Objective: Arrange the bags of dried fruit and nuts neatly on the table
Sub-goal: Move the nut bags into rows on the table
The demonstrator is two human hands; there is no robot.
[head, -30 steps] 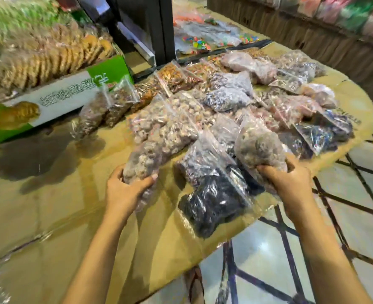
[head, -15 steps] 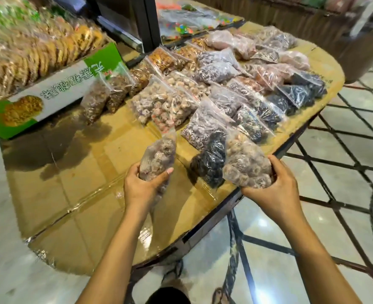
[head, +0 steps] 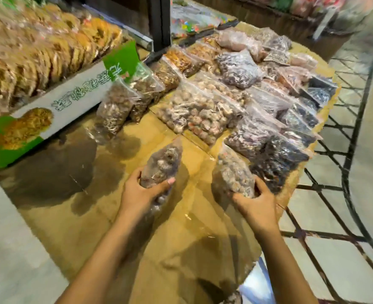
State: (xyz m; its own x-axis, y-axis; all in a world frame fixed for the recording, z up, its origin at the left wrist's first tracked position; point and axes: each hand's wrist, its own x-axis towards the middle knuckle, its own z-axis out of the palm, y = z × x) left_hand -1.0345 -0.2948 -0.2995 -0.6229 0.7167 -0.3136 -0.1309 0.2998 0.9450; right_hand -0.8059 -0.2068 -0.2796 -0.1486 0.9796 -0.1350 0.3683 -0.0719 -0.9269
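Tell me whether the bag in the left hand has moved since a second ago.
Yes. The bag in the left hand came off the pile, away from the green box, toward the bare table.

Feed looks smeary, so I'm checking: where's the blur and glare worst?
Head view: motion blur smears the cookie box and upper right corner; glare streaks the table covering; the bag in the left hand reads fairly sharp; wide-angle bends the floor grille.

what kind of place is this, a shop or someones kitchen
Most likely a shop or market stall, not a kitchen. Many clear bags of dried fruit and nuts lie in rows on a covered table, a green and white carton holds packed snacks, and more packaged goods fill shelves behind.
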